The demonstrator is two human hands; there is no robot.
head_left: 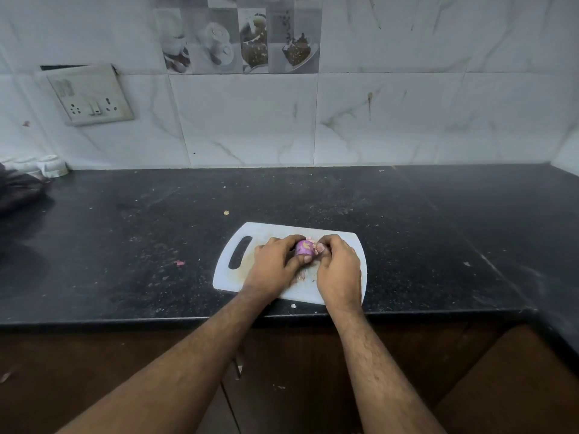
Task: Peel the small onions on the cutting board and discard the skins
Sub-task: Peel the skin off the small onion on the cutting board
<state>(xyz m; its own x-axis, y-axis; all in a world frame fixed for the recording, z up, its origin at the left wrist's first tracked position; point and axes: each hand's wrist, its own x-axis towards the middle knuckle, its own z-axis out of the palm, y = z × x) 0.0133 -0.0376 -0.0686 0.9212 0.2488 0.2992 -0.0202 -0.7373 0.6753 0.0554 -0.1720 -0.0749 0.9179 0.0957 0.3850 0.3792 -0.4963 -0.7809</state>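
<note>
Onion (304, 248), small and purple, sits between your two hands above the white cutting board (233, 278), and that is where you hold it now. Your left hand (273, 265) curls round it from the left, fingers over the top and thumb below, so that grip is clamped on the onion. Your right hand (336, 265) meets it from the right, its fingers curled in at the onion's right end; that grip pinches at the skin there, though how much of it you have caught is too small to tell. Pale patches show on the purple surface facing you.

Under your hands, a few thin pinkish skins (301, 275) lie on the board between your wrists. The board lies flat on the black table (125, 230), close to its front edge, with its handle slot (240, 252) to your left.

Small scraps dot the table: a pink bit (179, 262) left of the board, a tan bit (226, 212) beyond it, and a pale one (293, 306) just at the board's near edge. A switch and socket plate (91, 95) hangs on the marbled wall tiles (391, 120) at the left, and some white jars (51, 166) stand at the far left of the table against the wall.
</note>
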